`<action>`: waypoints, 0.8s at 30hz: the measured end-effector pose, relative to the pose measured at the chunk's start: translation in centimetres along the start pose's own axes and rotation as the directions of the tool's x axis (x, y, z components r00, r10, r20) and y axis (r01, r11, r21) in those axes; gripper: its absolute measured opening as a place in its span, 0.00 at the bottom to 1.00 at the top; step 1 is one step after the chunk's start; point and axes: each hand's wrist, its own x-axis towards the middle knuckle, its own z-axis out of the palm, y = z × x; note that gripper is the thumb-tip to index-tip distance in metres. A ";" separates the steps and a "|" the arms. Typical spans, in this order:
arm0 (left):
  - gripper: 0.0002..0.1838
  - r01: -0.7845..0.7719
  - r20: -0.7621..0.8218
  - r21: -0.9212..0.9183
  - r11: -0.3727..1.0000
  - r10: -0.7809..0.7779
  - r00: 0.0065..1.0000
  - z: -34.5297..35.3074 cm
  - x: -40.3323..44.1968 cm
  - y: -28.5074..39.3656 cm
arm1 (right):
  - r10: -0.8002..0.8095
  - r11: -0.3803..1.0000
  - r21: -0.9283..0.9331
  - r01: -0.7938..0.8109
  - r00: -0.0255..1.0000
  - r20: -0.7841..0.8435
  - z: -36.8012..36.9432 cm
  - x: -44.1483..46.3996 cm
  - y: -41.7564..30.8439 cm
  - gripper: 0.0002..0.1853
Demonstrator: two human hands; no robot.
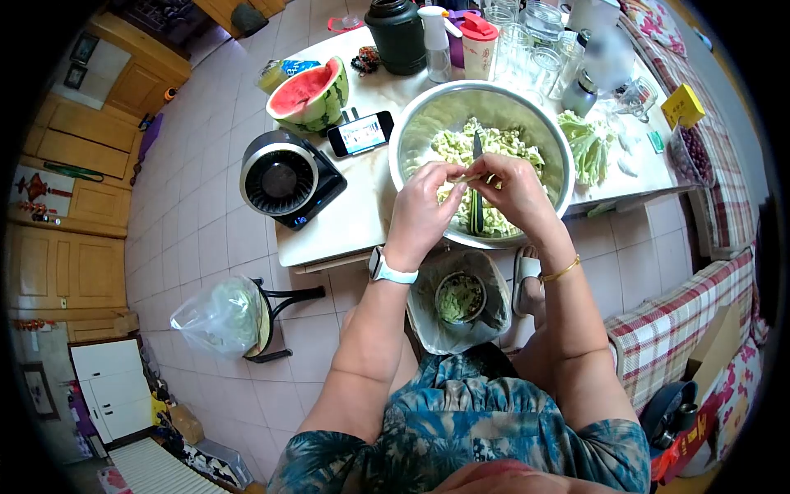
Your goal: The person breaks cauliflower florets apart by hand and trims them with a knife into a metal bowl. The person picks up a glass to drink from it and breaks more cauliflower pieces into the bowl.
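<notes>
A large steel bowl point(401, 148) near the table's front edge holds chopped pale-green vegetable pieces point(518, 148). Across them lies a knife point(476, 212), its dark blade pointing away from me and its green-and-black handle towards me. Above the bowl, my left hand point(421, 206) and my right hand point(514, 193) meet at the fingertips, both closed in a pinch. Between them is a small, pale bit, too small to name. The knife passes beneath my hands, and neither hand grips it.
Left of the bowl are a phone point(362, 134), a cut watermelon point(317, 99) and a round black fan point(281, 177). Bottles and glass jars point(514, 45) crowd the back. Leafy stalks point(586, 148) lie to the right. A lined bin point(424, 309) stands below the table edge.
</notes>
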 end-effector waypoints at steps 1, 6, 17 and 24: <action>0.10 0.001 0.002 -0.001 1.000 -0.001 1.000 0.1 0.0 0.0 | -0.001 1.000 0.014 0.001 1.000 -0.009 0.1 0.0 0.2 0.06; 0.08 -0.085 0.002 0.232 0.969 0.087 0.996 0.3 0.1 -0.3 | -0.039 0.999 -0.022 0.038 0.999 -0.020 -0.1 0.0 -0.2 0.07; 0.07 -0.080 0.021 0.343 0.936 0.078 0.997 1.1 0.0 -0.9 | -0.176 0.872 -0.467 0.148 0.984 -0.017 1.8 -0.9 0.1 0.08; 0.07 0.086 -0.101 0.262 0.961 -0.061 0.993 2.1 -0.1 -0.2 | -0.074 0.866 -0.498 0.033 0.995 -0.064 2.9 -1.2 -0.7 0.09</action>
